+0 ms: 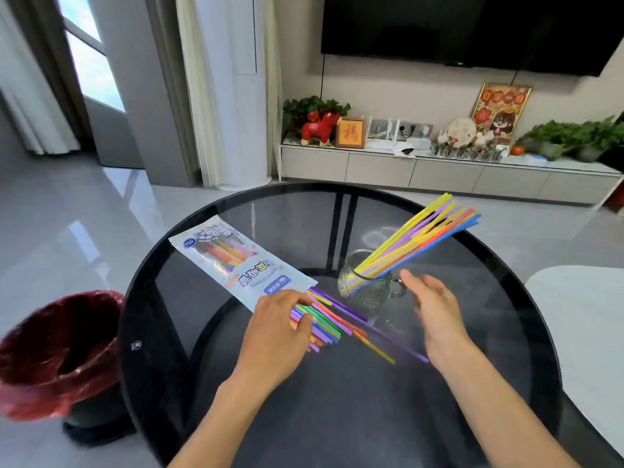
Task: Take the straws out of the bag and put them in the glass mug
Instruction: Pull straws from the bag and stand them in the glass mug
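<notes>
Round dark glass tabletop [499, 332], black rim all round. Bag [236, 261] lies flat left of centre, its far corner close to the left rim, its open mouth toward the person.

Loose straws [334, 319] fan out of the bag's mouth across the middle of the tabletop; two long ones, yellow and purple, reach furthest toward the right forearm.

Left hand [277, 327]: palm down on the near part of the fan just beside the bag's mouth, fingers and thumb curled round a bundle of straws.

Mug [363, 285]: clear, textured, right of the bag and just beyond the loose fan, handle toward the right hand. A bunch of straws [425, 234] stands in it, leaning far to the right, tips over the far-right rim.

Right hand [435, 305]: just beside the mug handle, fingers loosely extended, holding nothing; slightly blurred.

Bare tabletop near the person and to the right. Red-lined bin [57, 352] on the floor just off the left rim; white surface [587, 325] off the right rim.
</notes>
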Motion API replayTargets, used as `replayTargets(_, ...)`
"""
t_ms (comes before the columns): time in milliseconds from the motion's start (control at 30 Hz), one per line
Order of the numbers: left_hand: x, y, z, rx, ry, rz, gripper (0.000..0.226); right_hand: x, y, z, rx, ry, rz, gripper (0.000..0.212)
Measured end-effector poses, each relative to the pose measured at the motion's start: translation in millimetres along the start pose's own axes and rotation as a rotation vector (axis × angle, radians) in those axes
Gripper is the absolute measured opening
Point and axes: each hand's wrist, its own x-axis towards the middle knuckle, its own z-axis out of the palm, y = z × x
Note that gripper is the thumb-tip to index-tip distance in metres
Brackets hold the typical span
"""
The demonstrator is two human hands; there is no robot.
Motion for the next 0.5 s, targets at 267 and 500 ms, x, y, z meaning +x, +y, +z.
replayTargets(267,-2.0,-36.7,12.3,0.391,-0.306,0.028,0.061,-35.5,23.4,-9.2,-1.191,-0.172,-0.184,0.009)
replayTargets(500,-13.1,-38.8,-1.1,0.4,-0.358,0.071,0.06,-37.9,25.5,-1.4,-1.305,-0.308,-0.298,0.008)
